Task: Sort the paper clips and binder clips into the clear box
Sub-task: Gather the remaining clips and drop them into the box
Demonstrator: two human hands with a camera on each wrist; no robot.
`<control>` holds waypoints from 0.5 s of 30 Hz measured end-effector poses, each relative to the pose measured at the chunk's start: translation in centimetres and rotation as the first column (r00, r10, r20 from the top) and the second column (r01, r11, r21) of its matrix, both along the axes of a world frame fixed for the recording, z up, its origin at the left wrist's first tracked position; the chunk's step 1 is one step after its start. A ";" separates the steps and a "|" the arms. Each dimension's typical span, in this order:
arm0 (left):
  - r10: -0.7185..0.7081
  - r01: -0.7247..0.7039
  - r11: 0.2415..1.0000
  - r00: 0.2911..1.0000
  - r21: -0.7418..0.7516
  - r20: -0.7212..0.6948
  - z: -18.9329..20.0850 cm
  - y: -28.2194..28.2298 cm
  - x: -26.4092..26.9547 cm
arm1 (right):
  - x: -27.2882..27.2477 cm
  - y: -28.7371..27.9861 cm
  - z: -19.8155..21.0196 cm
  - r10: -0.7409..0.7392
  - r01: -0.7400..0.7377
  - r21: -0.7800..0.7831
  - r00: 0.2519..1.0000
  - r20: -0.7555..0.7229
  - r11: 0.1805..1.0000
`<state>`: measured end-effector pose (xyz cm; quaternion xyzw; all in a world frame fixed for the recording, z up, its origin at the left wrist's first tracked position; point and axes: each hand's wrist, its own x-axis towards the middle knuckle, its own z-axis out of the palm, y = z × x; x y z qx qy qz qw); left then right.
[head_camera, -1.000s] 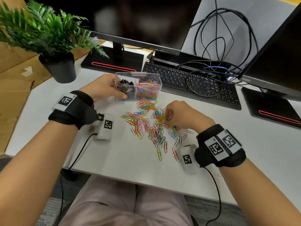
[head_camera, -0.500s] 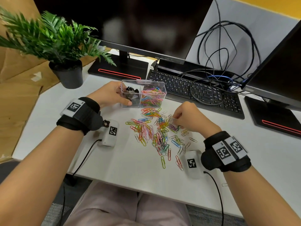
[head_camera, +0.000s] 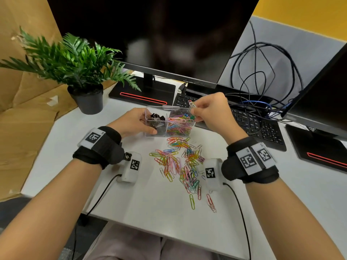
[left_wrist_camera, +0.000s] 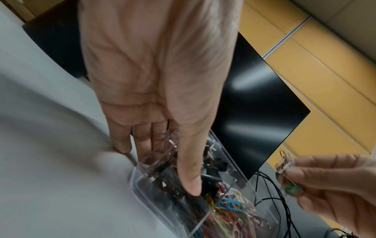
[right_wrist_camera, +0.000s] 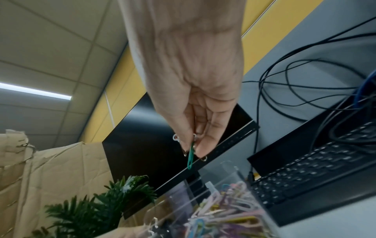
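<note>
Nearest, loose paper clips (head_camera: 178, 164) lay scattered on the desk (head_camera: 150, 212): light, springy wire, probably best pinched by their loops. Beyond, the left hand (head_camera: 134, 122) gripped the clear box (head_camera: 155, 135); the right hand (head_camera: 210, 113) pinched several clips (right_wrist_camera: 190, 154) above its paper-clip compartment.

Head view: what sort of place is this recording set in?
Probably an office desk: a black keyboard under tangled black cables, two dark monitors on stands, and a white desk strewn with coloured paper clips.
</note>
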<state>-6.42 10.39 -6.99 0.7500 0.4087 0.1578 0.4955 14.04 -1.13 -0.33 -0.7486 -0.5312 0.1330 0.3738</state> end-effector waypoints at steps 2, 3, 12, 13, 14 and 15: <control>-0.006 0.006 1.000 1.000 -0.003 -0.006 0.1 0.0 0.0 | -0.7 1.0 0.4 0.009 -0.009 0.041 1.000 -0.006 0.999; -0.009 0.009 1.000 1.000 -0.004 -0.008 0.1 0.0 0.0 | -1.0 1.4 0.3 0.021 -0.021 0.047 1.000 0.001 0.999; -0.008 0.008 1.000 0.999 0.005 -0.035 -0.2 0.1 -0.1 | -1.3 1.8 -1.4 0.094 -0.089 -0.050 0.990 0.109 0.995; -0.008 0.008 1.000 0.999 0.006 -0.035 -0.1 0.1 -0.1 | -1.2 1.5 -1.4 0.084 -0.078 -0.050 0.990 0.114 0.996; -0.004 0.004 1.000 0.999 0.001 -0.032 -0.2 0.1 -0.2 | -1.0 1.2 -1.2 0.065 -0.060 -0.041 0.991 0.116 0.997; 0.002 -0.002 1.000 0.999 -0.012 -0.036 -0.1 0.0 -0.2 | -0.9 0.8 -1.1 0.042 -0.039 -0.026 0.993 0.113 0.999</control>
